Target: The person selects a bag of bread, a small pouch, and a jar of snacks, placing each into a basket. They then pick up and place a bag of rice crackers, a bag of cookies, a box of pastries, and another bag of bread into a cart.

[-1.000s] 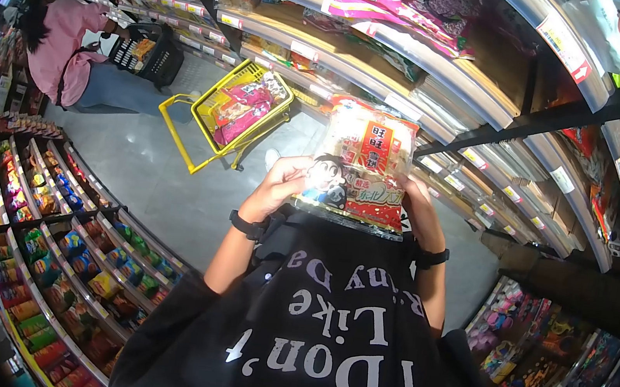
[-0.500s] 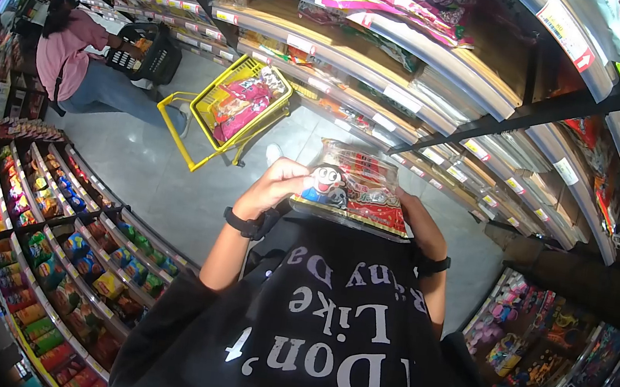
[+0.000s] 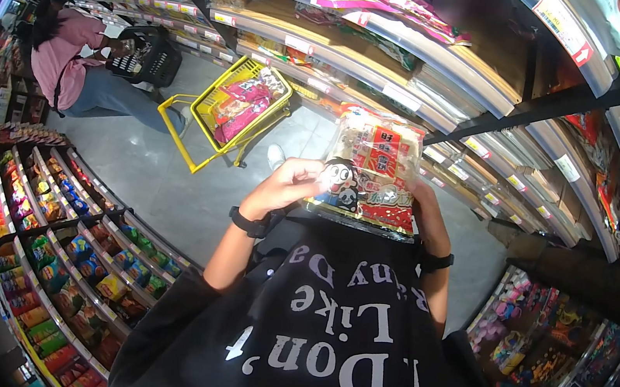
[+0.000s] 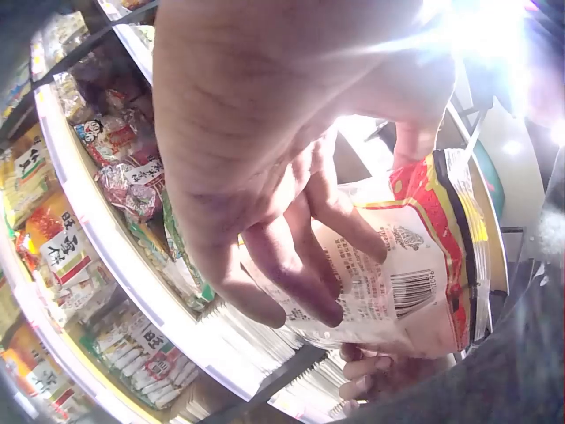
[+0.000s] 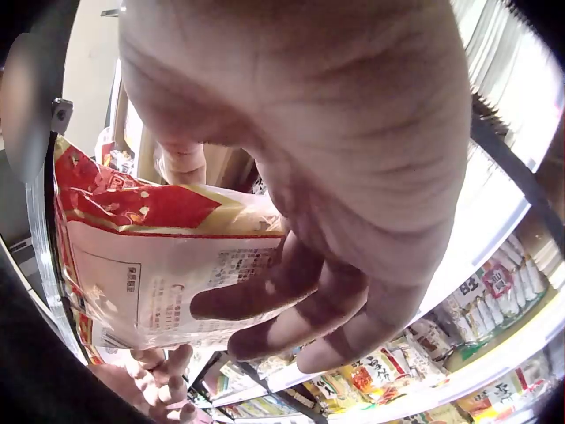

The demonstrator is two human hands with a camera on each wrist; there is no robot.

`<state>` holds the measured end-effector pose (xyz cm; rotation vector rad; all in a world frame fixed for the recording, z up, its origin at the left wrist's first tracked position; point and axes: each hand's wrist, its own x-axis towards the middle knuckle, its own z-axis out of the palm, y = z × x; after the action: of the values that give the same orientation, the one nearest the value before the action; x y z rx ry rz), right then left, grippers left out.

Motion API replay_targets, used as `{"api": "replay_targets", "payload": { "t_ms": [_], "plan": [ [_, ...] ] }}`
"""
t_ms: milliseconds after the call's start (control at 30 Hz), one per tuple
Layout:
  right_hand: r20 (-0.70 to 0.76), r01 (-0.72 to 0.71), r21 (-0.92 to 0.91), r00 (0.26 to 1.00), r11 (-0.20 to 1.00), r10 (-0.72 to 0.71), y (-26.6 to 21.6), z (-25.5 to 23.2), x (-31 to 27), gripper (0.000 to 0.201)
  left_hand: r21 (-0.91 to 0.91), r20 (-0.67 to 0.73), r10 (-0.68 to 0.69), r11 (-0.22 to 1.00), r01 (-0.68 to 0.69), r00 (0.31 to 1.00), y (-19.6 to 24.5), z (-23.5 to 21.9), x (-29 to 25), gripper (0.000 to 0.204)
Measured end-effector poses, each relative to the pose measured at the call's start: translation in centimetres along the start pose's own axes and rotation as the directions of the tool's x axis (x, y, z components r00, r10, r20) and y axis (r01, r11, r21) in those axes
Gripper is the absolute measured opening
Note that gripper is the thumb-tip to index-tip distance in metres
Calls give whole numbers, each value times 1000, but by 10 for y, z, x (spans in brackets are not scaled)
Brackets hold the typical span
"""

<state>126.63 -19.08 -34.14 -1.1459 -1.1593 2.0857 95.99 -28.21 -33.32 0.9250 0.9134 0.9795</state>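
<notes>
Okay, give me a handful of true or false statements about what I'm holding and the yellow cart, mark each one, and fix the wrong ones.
1. The left hand and the right hand both hold the bag. True.
2. The cart is yellow. True.
3. The cart is empty. False: packs lie in it.
4. A barcode on the bag shows in the left wrist view. True.
5. The bag's front has no picture. False: a cartoon figure is printed on it.
</notes>
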Motion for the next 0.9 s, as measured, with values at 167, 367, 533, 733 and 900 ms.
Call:
{"api": "replay_targets", "payload": {
  "t_ms": [167,367,533,733,900],
  "plan": [
    [9,9,19,1000,1000,-9,0,2,1,40,10,0,2,1000,-2,1000,1,-3,1,35],
    [8,54,-25,999,998,-54,0,2,1,37,24,-6,17,1000,-17,1000,5,1,2,38],
    [7,71,-44,997,997,-71,0,1,0,33,1,-27,9,1000,-9,1000,9,6,2,37],
    [26,48,-97,999,994,-45,-11,6,-1,31,-13,-53,-19,1000,18,998,-2,-2,2,19],
    [159,47,-210,987,977,-14,-12,23,24,31,-12,-333,10,1000,-15,943,-6,-1,0,35]
  ]
}}
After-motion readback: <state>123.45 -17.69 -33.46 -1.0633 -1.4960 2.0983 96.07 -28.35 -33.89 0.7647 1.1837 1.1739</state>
